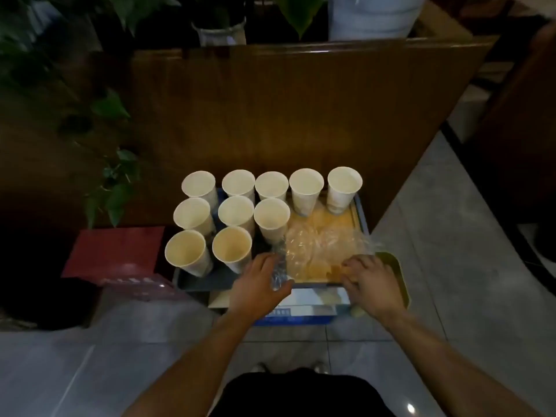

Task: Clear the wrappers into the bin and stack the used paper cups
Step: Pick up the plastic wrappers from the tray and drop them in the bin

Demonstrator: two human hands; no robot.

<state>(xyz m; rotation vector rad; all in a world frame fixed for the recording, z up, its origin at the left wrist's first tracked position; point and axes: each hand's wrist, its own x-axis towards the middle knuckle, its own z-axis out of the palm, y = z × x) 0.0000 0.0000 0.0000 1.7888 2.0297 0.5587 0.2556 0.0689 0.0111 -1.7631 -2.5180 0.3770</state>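
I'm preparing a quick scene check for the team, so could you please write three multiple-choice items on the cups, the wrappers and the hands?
1. Where do the clear plastic wrappers lie on the tray?
A. right part
B. left part
C. on the floor

2. How many paper cups stand upright?
A. six
B. ten
C. fourteen

3. What state are the cups in?
A. stacked in one tower
B. tipped over
C. standing separately

Answers: 1 A, the wrappers lie right of the cups, under the left hand and right hand; 2 B, rows of five, three and two; 3 C, every rim shows apart.
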